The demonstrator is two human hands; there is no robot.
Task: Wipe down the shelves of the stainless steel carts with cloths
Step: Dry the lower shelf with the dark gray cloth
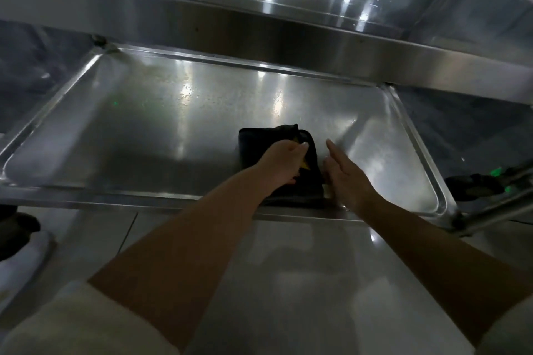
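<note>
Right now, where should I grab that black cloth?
Grab the black cloth at its bare far-left corner, coming down from above. It lies folded flat on the shelf, and the left hand already covers its near part.

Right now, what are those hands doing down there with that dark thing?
A person is cleaning a shiny stainless steel cart shelf. The left hand rests on top of a folded black cloth that lies near the front edge of the shelf. The right hand is flat, fingers straight, just beside the cloth on its right. Whether it touches the cloth is hard to tell. Another steel shelf sits above this one.
</note>
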